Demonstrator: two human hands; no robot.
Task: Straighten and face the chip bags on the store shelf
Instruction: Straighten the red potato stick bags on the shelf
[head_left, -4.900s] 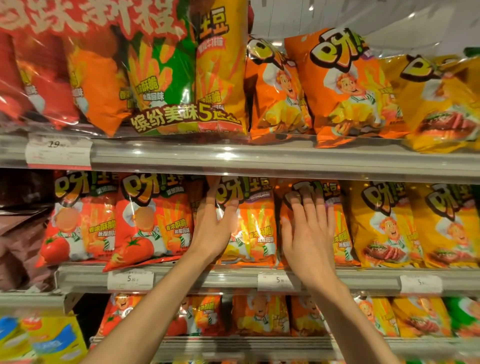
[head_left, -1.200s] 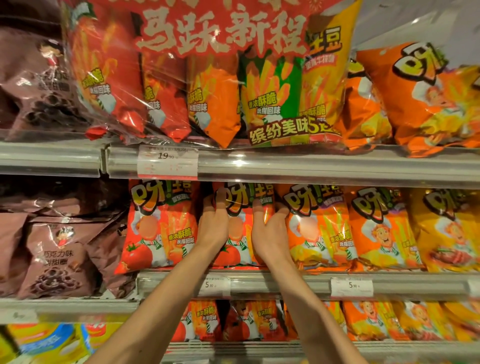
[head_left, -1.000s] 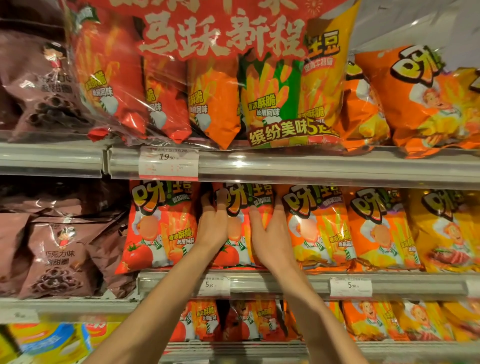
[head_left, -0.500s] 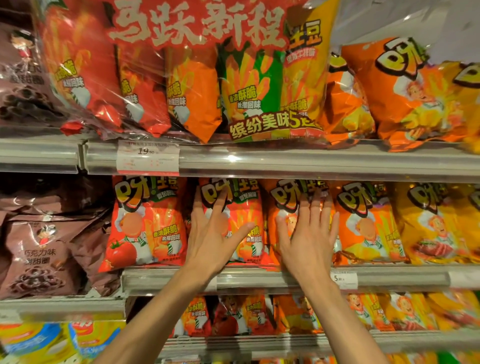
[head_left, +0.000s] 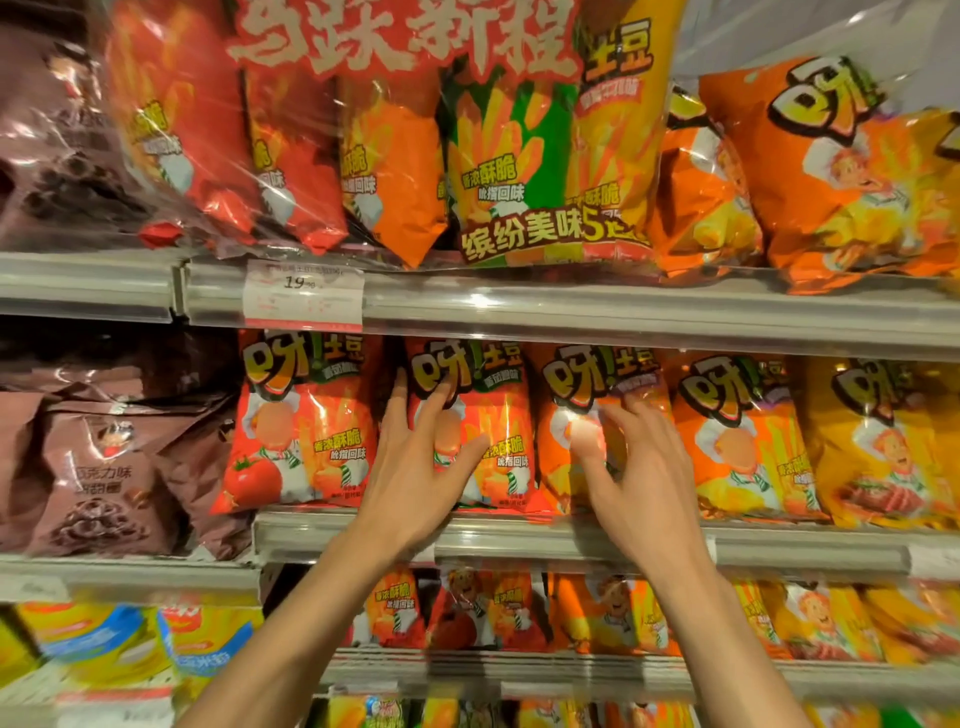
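Observation:
On the middle shelf (head_left: 519, 535) stands a row of chip bags. My left hand (head_left: 415, 467) lies flat, fingers spread, on the front of the second red tomato bag (head_left: 498, 415). My right hand (head_left: 639, 467) rests with fingers apart on the orange bag (head_left: 571, 441) beside it. Another red tomato bag (head_left: 301, 426) stands upright to the left, apart from my hands. Further orange (head_left: 737, 436) and yellow bags (head_left: 878, 441) continue to the right. Neither hand grips a bag.
A large multipack (head_left: 415, 130) in clear wrap overhangs the upper shelf (head_left: 623, 312), with a price tag (head_left: 303, 295) below it. Brown snack bags (head_left: 104, 467) fill the left bay. More chip bags (head_left: 488, 613) line the lower shelf.
Both hands left the sides of the second red bag and opened flat. The left stayed on that bag; the right slid onto the orange bag.

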